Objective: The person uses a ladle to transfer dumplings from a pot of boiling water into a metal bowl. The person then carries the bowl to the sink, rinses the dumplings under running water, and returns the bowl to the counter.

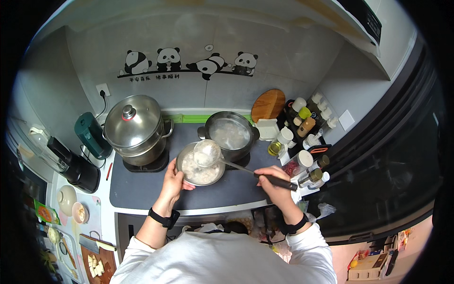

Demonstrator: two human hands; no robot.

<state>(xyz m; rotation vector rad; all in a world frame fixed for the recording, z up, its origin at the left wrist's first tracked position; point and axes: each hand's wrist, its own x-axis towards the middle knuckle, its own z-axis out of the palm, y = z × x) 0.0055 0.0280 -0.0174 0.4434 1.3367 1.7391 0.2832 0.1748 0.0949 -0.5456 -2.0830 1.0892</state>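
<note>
Left fingers (179,174) gripped a metal bowl (219,175), right fingers (266,171) a ladle (285,183) over it; a two-handled pot (237,154) stood behind, between a lidded steamer (144,152) and oil bottle (275,149).

Four black and white pandas (169,60) are on the gray wall (184,100). A green kettle (91,136) stands near a big shiny pot (143,154). A knife (90,243) lies on a brown board (108,263) with pale cut pieces (96,267).

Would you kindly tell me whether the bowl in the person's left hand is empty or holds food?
The bowl holds food: pale, lumpy pieces show inside it, partly hidden by the ladle. Its depth cannot be told.
</note>
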